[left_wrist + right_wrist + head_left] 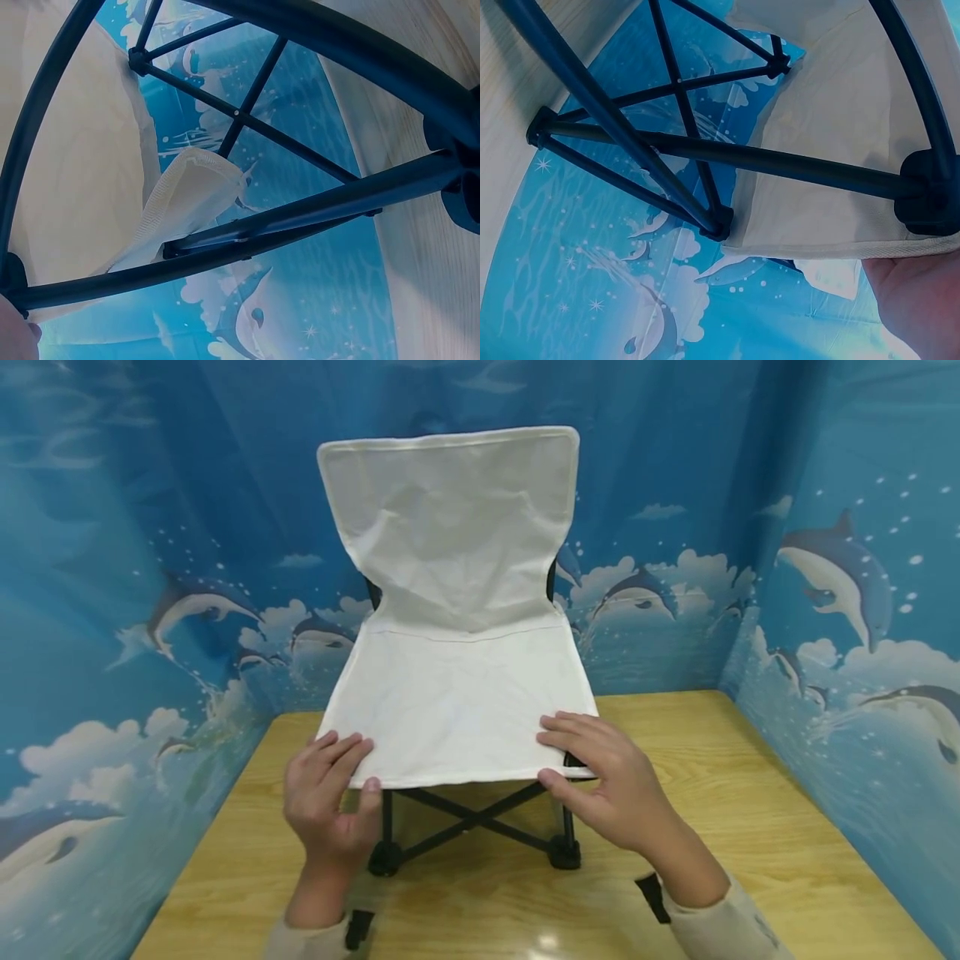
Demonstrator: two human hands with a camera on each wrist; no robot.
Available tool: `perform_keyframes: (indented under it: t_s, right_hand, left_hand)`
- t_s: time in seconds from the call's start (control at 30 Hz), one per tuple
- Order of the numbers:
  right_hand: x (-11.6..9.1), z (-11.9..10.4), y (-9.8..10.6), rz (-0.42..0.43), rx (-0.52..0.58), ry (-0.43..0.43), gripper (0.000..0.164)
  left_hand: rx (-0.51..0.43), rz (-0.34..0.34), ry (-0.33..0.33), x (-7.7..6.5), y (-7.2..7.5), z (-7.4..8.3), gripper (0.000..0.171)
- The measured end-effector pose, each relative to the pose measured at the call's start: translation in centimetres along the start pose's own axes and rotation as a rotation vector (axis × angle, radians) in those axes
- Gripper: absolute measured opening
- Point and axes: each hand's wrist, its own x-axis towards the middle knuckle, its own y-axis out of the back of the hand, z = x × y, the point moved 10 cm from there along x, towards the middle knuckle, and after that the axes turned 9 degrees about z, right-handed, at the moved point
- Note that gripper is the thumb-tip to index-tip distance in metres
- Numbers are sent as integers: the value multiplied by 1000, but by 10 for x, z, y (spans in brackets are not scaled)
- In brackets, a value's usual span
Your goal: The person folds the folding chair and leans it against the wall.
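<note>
A small folding chair (461, 697) with a white fabric seat and back stands upright on black tubular legs, its seat facing me. My left hand (327, 793) holds the front left corner of the seat, fingers over the top and thumb at the front edge. At the front right corner, my right hand (611, 777) grips likewise, a bit of black corner piece showing between fingers and thumb. Both wrist views look in under the seat, at the crossed black tubes (237, 114) and a plastic corner joint (928, 191). Only part of each hand shows there.
Underneath the chair is a wood-grain tabletop (750, 793). Blue curtains (675, 460) printed with dolphins and clouds enclose it at the back and both sides. Black straps (359, 929) show at the wrists, beside light sleeves.
</note>
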Motion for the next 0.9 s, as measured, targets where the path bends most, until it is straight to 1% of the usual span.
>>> perform_keyframes:
  t_s: [0.47, 0.9]
  right_hand:
    - [-3, 6, 9, 20, 15, -18, 39]
    - [-6, 12, 15, 15, 17, -27, 41]
  left_hand:
    - [5, -18, -17, -5, -7, 6, 45]
    - [3, -25, -18, -8, -13, 12, 42]
